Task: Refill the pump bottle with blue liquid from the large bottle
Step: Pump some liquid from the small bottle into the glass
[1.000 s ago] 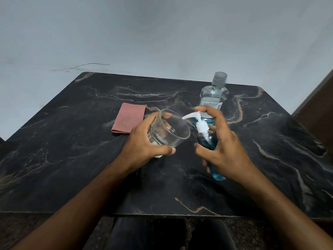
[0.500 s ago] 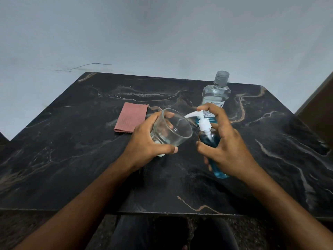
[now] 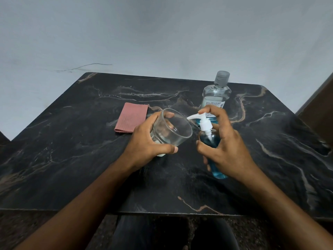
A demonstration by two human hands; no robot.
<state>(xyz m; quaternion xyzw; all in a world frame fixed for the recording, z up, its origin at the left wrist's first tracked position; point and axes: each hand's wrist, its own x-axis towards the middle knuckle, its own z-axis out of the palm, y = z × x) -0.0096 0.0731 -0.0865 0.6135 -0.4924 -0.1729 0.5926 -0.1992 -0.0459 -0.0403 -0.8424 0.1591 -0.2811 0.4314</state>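
Here the right hand [image 3: 228, 141] is wrapped around a small pump bottle [image 3: 210, 141] holding blue liquid, its thumb curled across the front of the body and its index finger bent over the top of the white pump head [image 3: 202, 121]. The bottle is tilted, with its base toward the near edge of the table and its spout pointing left. The spout tip sits right at the rim of a clear drinking glass [image 3: 171, 129], which the left hand [image 3: 147, 143] grips from the side, thumb along the near wall and fingers curled round the far wall, one fingertip showing through the glass. The glass is tipped so its mouth faces the pump bottle. Whether any liquid lies in the glass cannot be told.

Behind the right hand, near the far right corner of the dark marble-patterned table [image 3: 72, 159], the large bottle [image 3: 216, 94] stands upright with its grey cap [image 3: 222, 77] on. Its upper part is clear, a white label crosses its middle, and blue liquid shows low in it just past the pump head.

A folded pinkish-red cloth [image 3: 131, 120] lies flat toward the far edge, left of the glass and just beside the left hand's knuckles. A pale wall [image 3: 162, 33] rises beyond the far edge.
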